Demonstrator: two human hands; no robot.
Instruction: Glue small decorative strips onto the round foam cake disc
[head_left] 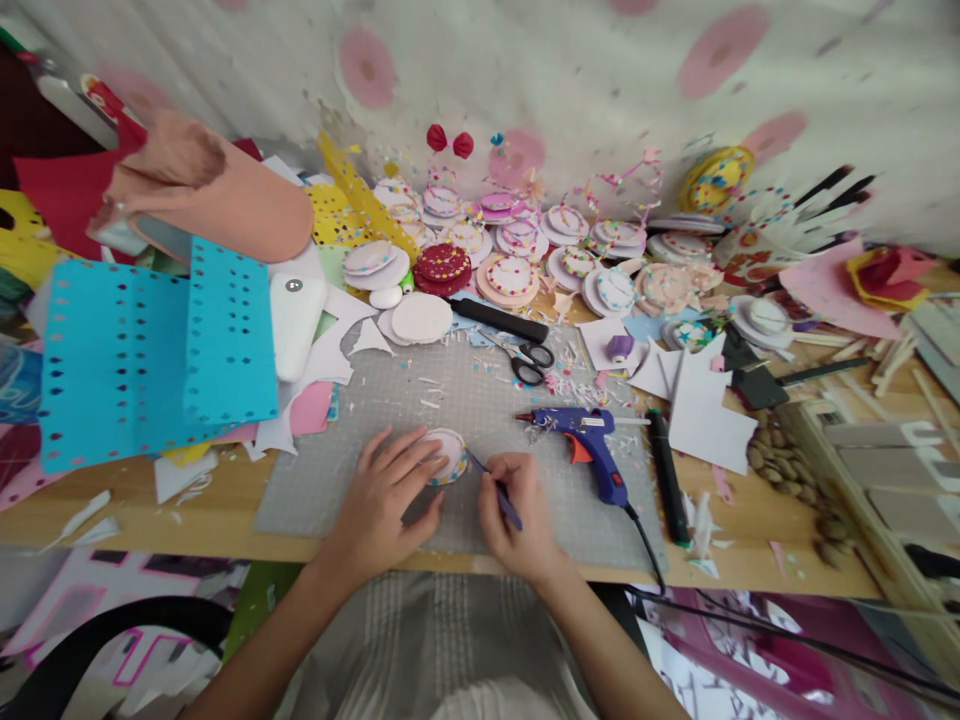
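Observation:
A small white foam disc (450, 455) with colored dots along its rim lies on the grey cutting mat (300, 500). My left hand (401, 485) rests over the disc's left side, fingers spread and stretched out. At the disc's right edge, my right hand (517, 510) pinches a slim dark purple tool (507, 505), its pointed tip touching or very near the rim. Whether it is tweezers or a pen-like tool I cannot make out. A blue hot glue gun (589, 430) with an orange trigger lies just right of my right hand.
Black-handled scissors (531, 362) and a black bar (499, 318) lie beyond the disc. Several decorated little foam hats (507, 278) line the back. Blue dotted foam sheets (124, 370) are piled left. Another black bar (667, 475), paper scraps and a wooden tray (817, 450) are at right.

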